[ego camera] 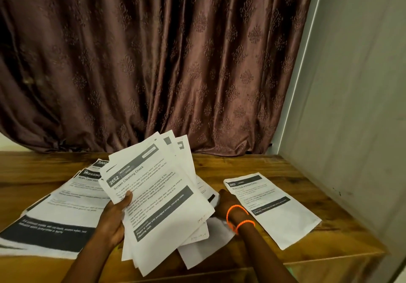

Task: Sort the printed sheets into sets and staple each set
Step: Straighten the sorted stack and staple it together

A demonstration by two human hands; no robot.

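**White sheets fanned in the left hand above a wooden table**

White printed sheets make up a loose stack [158, 197] held above the wooden table [274, 168]. Its top page carries a dark header bar with the number 2652, the title "Screen Cleaning Check", blocks of small text and a dark band lower down. Behind it several more pages are fanned out, their upper corners showing one past another, each with a grey or dark patch of print. The stack's long axis runs on a slant, from its lower end near the person up and to the right toward the brown patterned curtain [153, 63]; the pages are tilted up off the table, print facing the camera.

The left hand [114, 219] grips the stack at its left edge, thumb curled over the front of the top page and the palm behind it. The right hand [224, 201], with orange bands [238, 216] at the wrist, reaches in behind the stack's right edge; its fingers are hidden by the paper, so whether it grasps a page or only touches one cannot be told.

To the left, a spread pile of printed sheets [63, 212] lies flat on the table, with broad dark bands across them. To the right, a single sheet headed 2437 [272, 208] lies flat, well apart from that pile and just beside the right wrist. A pale wall [351, 85] rises at the right.
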